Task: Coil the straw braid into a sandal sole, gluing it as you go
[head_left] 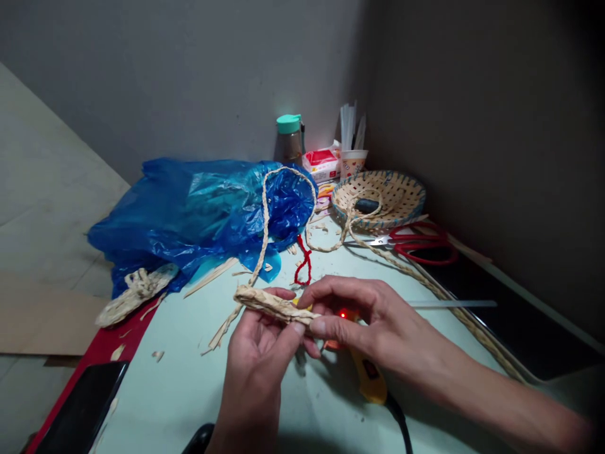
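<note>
At the lower centre of the frame, a folded bundle of straw braid [271, 304] is held just above the worktop [189, 378]. The left hand [258, 350] is closed under it, and the right hand [363, 315] is pinched on its right end. The braid is judged light, dry and pliable, though brittle at the frayed tips, and best gripped on the thick folded part. One long braid is seen looping up past one blue bag [189, 208] toward one woven basket [378, 198] at upper right. One pair of red scissors [418, 243] and one yellow tool [368, 375] are counted.
</note>
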`<action>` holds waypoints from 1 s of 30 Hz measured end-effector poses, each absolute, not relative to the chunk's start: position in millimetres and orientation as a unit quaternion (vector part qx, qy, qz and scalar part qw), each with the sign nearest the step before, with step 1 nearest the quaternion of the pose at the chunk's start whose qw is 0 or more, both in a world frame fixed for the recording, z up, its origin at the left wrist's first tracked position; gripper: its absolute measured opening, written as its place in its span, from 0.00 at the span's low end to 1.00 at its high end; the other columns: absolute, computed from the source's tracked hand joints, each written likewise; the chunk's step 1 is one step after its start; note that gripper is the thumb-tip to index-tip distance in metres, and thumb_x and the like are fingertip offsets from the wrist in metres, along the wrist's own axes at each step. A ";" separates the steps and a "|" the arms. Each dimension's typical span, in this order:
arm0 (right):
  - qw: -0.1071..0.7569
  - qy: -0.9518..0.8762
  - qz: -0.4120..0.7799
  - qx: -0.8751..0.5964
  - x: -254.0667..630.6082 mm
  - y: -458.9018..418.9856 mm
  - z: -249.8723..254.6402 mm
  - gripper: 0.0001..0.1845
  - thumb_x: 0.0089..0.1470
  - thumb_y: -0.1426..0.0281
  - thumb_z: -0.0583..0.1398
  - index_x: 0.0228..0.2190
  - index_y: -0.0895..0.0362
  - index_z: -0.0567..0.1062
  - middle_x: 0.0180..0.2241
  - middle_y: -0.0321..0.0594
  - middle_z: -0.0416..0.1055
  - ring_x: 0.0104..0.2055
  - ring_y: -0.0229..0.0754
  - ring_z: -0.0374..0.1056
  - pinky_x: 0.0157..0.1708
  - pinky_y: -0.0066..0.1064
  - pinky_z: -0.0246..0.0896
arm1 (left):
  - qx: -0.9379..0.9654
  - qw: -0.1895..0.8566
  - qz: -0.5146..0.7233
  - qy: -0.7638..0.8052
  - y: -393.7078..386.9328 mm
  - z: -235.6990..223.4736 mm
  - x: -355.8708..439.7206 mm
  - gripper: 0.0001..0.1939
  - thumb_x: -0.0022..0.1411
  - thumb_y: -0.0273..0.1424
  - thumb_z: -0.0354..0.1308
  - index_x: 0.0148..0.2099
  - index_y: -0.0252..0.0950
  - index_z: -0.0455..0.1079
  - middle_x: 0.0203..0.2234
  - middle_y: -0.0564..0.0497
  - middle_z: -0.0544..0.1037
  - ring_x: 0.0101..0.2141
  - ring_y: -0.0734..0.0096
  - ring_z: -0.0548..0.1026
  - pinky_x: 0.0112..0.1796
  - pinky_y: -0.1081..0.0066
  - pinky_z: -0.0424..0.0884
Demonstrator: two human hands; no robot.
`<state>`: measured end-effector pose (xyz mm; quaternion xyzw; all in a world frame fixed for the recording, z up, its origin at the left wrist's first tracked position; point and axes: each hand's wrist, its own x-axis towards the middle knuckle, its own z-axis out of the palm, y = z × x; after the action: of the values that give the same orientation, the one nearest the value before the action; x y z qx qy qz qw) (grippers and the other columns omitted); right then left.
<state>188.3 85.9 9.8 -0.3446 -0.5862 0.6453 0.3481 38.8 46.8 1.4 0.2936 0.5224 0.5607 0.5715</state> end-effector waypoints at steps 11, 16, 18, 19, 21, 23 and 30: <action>0.373 -0.569 0.642 -0.354 187.4 85.4 12.3 0.06 0.60 0.72 0.61 0.35 0.54 0.81 0.30 0.34 0.78 0.31 0.35 0.73 0.31 0.24 0.64 | 0.273 0.603 0.573 0.485 47.0 3.5 35.1 0.21 0.50 0.28 0.72 0.46 0.34 0.72 0.30 0.52 0.80 0.24 0.76 0.76 0.30 0.75 0.74; 0.378 -0.569 0.627 -0.375 189.3 84.8 11.5 0.08 0.59 0.71 0.61 0.34 0.53 0.82 0.34 0.36 0.79 0.29 0.37 0.72 0.32 0.28 0.67 | 0.261 0.591 0.565 0.513 46.1 3.8 36.6 0.22 0.48 0.30 0.74 0.46 0.34 0.75 0.33 0.49 0.82 0.24 0.73 0.79 0.29 0.74 0.76; 0.385 -0.586 0.592 -0.398 188.2 84.0 10.9 0.07 0.57 0.72 0.62 0.32 0.54 0.82 0.34 0.37 0.79 0.30 0.39 0.72 0.31 0.29 0.68 | 0.267 0.580 0.561 0.527 45.0 4.9 37.9 0.19 0.48 0.30 0.74 0.44 0.34 0.76 0.34 0.47 0.83 0.24 0.71 0.80 0.29 0.73 0.76; 0.390 -0.608 0.558 -0.408 187.4 83.7 10.8 0.07 0.56 0.73 0.62 0.32 0.55 0.82 0.33 0.38 0.78 0.31 0.39 0.72 0.31 0.29 0.67 | 0.269 0.576 0.564 0.527 44.6 5.3 38.4 0.18 0.49 0.30 0.73 0.43 0.34 0.76 0.34 0.47 0.83 0.26 0.70 0.80 0.29 0.73 0.77; 0.397 -0.658 0.488 -0.413 186.1 83.1 10.7 0.09 0.56 0.75 0.62 0.33 0.55 0.83 0.32 0.39 0.78 0.33 0.39 0.72 0.33 0.29 0.66 | 0.270 0.575 0.574 0.516 44.4 5.3 38.6 0.16 0.49 0.29 0.72 0.42 0.34 0.76 0.35 0.46 0.83 0.29 0.66 0.81 0.29 0.73 0.77; 0.402 -0.691 0.453 -0.394 185.8 83.2 10.8 0.11 0.58 0.75 0.61 0.37 0.56 0.84 0.32 0.39 0.78 0.34 0.39 0.72 0.34 0.29 0.65 | 0.264 0.576 0.578 0.515 45.0 3.5 37.1 0.16 0.49 0.29 0.72 0.41 0.33 0.76 0.34 0.46 0.83 0.30 0.66 0.81 0.29 0.74 0.77; 0.394 -0.728 0.442 -0.346 190.4 85.6 11.8 0.14 0.63 0.75 0.58 0.41 0.54 0.83 0.35 0.39 0.78 0.38 0.39 0.72 0.39 0.30 0.64 | 0.264 0.586 0.581 0.499 48.4 -4.5 29.8 0.16 0.50 0.30 0.73 0.41 0.35 0.76 0.34 0.51 0.80 0.25 0.78 0.76 0.29 0.77 0.76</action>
<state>190.4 85.6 11.8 -0.3463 -0.7276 0.4418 0.3943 29.8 48.4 -4.5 0.2644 0.4985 0.5811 0.5864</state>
